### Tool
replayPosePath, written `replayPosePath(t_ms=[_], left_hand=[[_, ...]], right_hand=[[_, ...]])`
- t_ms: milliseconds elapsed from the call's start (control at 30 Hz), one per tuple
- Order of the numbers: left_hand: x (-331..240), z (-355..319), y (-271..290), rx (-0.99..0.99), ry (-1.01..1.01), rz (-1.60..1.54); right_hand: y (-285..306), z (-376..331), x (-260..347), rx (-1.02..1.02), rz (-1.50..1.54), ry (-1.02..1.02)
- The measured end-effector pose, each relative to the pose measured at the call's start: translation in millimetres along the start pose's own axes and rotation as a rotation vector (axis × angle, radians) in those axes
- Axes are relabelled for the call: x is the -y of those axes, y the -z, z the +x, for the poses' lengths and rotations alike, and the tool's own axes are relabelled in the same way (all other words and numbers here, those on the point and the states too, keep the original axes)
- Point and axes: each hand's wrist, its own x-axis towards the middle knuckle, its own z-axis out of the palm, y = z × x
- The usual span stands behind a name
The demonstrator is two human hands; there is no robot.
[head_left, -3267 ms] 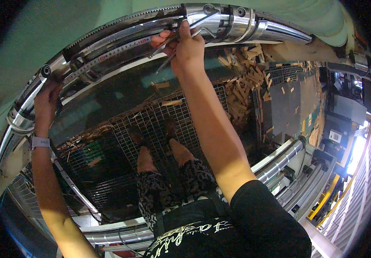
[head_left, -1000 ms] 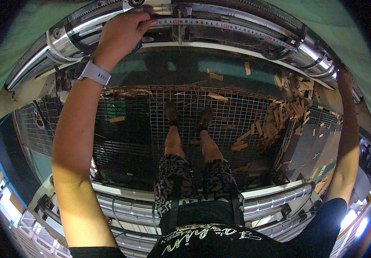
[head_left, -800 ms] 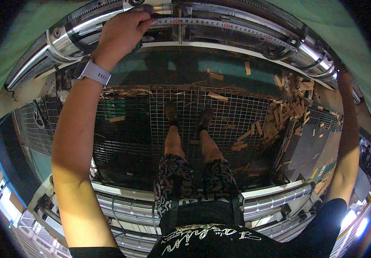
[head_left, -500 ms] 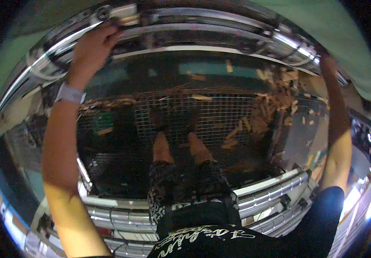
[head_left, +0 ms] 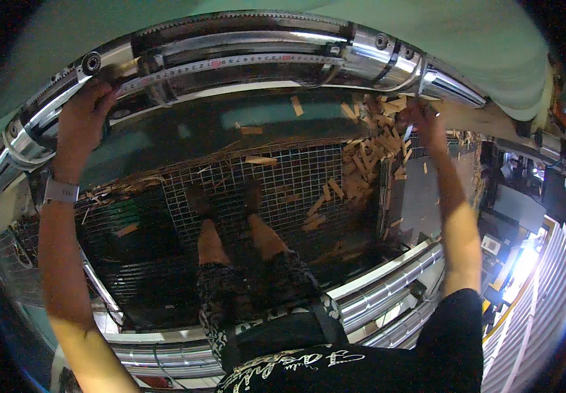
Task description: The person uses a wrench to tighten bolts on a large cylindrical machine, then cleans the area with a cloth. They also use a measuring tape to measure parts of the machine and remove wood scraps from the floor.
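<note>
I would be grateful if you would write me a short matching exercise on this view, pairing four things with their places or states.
Column one:
1. Measuring tape
2. Wristband
3. Wood scraps
4. Wire grid

Column two:
A. Tan, many in a loose heap
B. Beneath the shoes
C. Stretched out along the shiny metal bar
D. Around the left wrist

Right pairs: 1-C, 2-D, 3-A, 4-B.

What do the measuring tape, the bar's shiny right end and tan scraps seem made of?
Measuring tape: probably coated steel, or plastic; smooth, pale, thin band with printed marks.
Bar's right end: likely polished or chromed metal, from its bright streaks.
Tan scraps: cardboard or thin wood; matte, flat strips.
</note>
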Motion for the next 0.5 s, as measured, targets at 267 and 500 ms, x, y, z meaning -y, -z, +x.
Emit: replayPosePath(t_ms=[267,500], left_hand=[[-21,5,16,0.101,0.168,-0.136],[-31,7,27,0.176,0.193,0.013]], right_hand=[[-73,-36,130,0.04,0.974,-0.169],[-96,-32,162,-0.021,1.097,-0.172]])
